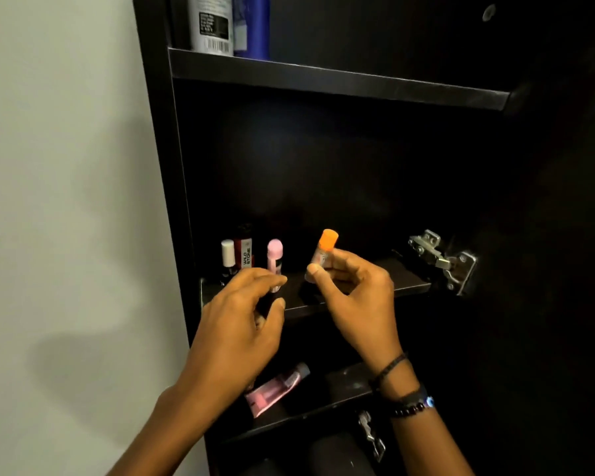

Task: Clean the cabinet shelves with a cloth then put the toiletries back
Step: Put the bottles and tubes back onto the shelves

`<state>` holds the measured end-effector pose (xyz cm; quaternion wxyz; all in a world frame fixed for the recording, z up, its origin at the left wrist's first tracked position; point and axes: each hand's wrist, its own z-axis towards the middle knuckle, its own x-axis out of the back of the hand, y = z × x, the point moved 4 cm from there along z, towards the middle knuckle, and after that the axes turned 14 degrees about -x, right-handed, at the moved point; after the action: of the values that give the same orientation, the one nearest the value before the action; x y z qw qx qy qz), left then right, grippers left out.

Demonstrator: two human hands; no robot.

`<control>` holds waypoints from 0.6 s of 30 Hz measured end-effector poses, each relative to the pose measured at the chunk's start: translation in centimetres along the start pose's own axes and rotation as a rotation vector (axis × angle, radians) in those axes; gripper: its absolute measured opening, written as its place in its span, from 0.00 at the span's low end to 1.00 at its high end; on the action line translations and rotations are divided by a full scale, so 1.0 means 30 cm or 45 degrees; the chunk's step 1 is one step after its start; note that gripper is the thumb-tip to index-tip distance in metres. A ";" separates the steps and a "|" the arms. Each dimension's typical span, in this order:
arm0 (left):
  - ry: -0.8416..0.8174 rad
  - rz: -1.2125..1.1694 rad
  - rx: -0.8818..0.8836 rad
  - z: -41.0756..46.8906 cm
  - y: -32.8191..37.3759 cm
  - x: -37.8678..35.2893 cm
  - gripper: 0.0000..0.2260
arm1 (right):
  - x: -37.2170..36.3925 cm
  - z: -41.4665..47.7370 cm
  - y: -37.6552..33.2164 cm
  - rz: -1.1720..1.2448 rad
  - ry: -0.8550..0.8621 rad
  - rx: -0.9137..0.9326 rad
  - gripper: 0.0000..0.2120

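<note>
Head view: restocking now, right grip [354,297] pinches orange-capped tube [325,250], left grip [244,324] pinches pink-capped tube [275,252] at 9 o'clock; next, probably stand both on shelf [402,283].

Middle shelf [402,281]: white-capped bottle [228,253] and red bottle [244,248] stand just beyond left hand [236,326]. Lower shelf [346,384], beneath that hand: pink tube [272,393] lying flat.

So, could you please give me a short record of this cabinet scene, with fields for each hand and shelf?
left hand: grips pink-capped stick
right hand: pinches orange-capped stick
top shelf: white bottle, blue bottle
middle shelf: white-capped bottle and red bottle, upright at left
lower shelf: pink tube lying down
</note>
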<state>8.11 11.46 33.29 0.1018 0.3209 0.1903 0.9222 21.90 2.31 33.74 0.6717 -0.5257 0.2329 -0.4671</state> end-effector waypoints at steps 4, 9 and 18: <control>-0.051 0.053 0.077 0.004 -0.015 -0.021 0.16 | -0.053 0.055 0.016 -0.145 -0.082 -0.052 0.09; -0.051 0.064 0.132 -0.004 -0.029 -0.024 0.18 | -0.093 0.069 0.030 -0.209 -0.122 -0.059 0.11; -0.088 0.100 0.197 0.000 -0.048 -0.029 0.19 | -0.152 0.083 0.033 -0.218 -0.163 -0.066 0.09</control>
<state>8.89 12.49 32.21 0.0469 0.3664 0.2447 0.8965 22.21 7.52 32.86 0.6290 -0.5896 0.1559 -0.4822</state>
